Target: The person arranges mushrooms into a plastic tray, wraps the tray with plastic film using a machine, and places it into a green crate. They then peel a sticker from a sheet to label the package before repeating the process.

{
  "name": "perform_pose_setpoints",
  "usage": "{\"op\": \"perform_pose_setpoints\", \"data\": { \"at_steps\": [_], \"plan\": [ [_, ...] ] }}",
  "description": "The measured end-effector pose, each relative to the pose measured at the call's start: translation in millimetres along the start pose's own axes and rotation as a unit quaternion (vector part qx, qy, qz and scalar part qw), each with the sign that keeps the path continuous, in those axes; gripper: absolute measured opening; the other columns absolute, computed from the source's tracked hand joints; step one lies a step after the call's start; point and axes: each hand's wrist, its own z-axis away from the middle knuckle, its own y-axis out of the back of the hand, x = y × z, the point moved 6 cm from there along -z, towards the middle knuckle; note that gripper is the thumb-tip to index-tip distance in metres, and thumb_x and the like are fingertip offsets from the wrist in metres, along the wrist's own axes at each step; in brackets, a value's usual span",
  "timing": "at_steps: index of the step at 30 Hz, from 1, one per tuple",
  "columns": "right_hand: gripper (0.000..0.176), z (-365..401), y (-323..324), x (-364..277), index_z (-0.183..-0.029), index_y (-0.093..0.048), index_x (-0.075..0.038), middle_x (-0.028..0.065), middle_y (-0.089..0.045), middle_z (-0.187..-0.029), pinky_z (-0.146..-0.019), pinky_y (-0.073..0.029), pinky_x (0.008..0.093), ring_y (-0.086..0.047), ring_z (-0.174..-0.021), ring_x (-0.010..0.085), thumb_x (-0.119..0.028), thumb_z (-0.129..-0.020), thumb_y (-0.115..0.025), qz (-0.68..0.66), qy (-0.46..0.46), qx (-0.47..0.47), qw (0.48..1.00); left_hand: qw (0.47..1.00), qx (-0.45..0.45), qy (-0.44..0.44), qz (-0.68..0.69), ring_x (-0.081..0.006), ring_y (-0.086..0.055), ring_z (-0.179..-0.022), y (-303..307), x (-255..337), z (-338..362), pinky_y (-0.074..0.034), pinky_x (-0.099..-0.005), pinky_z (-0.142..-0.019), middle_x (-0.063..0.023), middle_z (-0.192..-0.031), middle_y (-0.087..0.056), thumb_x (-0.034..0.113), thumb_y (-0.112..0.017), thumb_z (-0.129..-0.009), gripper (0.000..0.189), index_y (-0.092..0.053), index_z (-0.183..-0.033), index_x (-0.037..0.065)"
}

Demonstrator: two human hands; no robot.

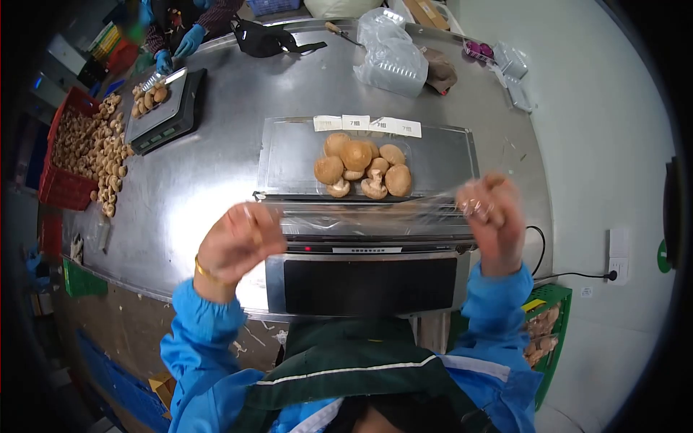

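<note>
Clear plastic film (368, 215) is stretched between my two hands, above the front of the wrapping machine (368, 285). My left hand (244, 242), with a yellow band at the wrist, pinches its left end. At the right end, my right hand (492, 209) is closed on the film, its fingers curled. Just beyond the film, a clear tray of brown mushrooms (356, 156) rests on the machine's flat top plate (440, 159). Neither hand touches the mushrooms. White paper labels (368, 125) lie along the plate's far edge.
On the left, a scale (170, 115) carries another mushroom tray, beside a red crate (63, 177) spilling mushrooms. A co-worker's gloved hands (190, 41) are behind it. Clear containers (393, 61) and a black bag (263, 40) lie at the back; a green crate (552, 346) stands lower right.
</note>
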Motion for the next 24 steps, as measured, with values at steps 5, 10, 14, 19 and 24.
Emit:
{"op": "perform_pose_setpoints", "data": {
  "at_steps": [5, 10, 14, 19, 24],
  "plan": [
    [0.031, -111, 32, 23, -0.121, -0.053, 0.005, 0.0126, -0.065, -0.104, -0.091, -0.044, 0.0334, -0.061, -0.096, 0.0219, -0.011, -0.096, -0.044, 0.334, 0.127, 0.062, 0.932, 0.928, 0.217, -0.199, -0.228, -0.0134, -0.057, -0.073, 53, 24, -135, -0.047, -0.0278, -0.072, -0.0052, -0.091, -0.064, 0.024, -0.049, -0.096, 0.026, -0.063, -0.101, 0.002],
    [0.033, -93, 86, 108, -0.118, -0.056, 0.0, 0.0157, -0.067, -0.09, -0.078, -0.048, 0.0315, -0.063, -0.08, 0.0187, -0.017, -0.09, -0.054, 0.618, -0.026, 0.026, 0.785, 0.705, 0.171, 0.009, -0.688, -0.0293, -0.062, -0.08, 99, -44, -157, -0.048, -0.0346, -0.076, -0.0192, -0.088, -0.065, 0.022, -0.051, -0.092, 0.027, -0.065, -0.096, -0.001],
    [0.029, -59, 90, 113, -0.107, -0.058, 0.001, 0.009, -0.065, -0.086, -0.066, -0.046, 0.0283, -0.058, -0.072, 0.0149, -0.022, -0.095, -0.045, 0.517, -0.14, 0.052, 0.843, 0.947, 0.182, 0.176, -0.196, -0.0189, -0.061, -0.085, 100, -84, -114, -0.049, -0.0331, -0.076, -0.0119, -0.094, -0.066, 0.042, -0.043, -0.096, 0.049, -0.063, -0.105, -0.001],
    [0.032, -6, 40, 98, -0.103, -0.058, 0.0, 0.0066, -0.062, -0.094, -0.066, -0.048, 0.0257, -0.059, -0.078, 0.0111, -0.023, -0.099, -0.036, 0.282, -0.261, 0.063, 0.921, 0.966, 0.05, 0.191, -0.17, -0.0099, -0.054, -0.086, 75, -100, -58, -0.046, -0.0253, -0.077, -0.0037, -0.097, -0.062, 0.04, -0.04, -0.098, 0.045, -0.063, -0.104, 0.001],
    [0.045, 114, 108, 109, -0.128, -0.045, 0.007, 0.0259, -0.05, -0.125, -0.101, -0.036, 0.0385, -0.048, -0.115, 0.038, -0.021, -0.092, -0.051, 0.578, -0.309, -0.137, 0.743, 0.942, 0.104, 0.32, 0.022, -0.0127, -0.057, -0.089, 23, -135, 17, -0.049, -0.0268, -0.076, -0.0075, -0.104, -0.061, 0.049, -0.039, -0.096, 0.06, -0.056, -0.114, -0.006]
  ]
}}
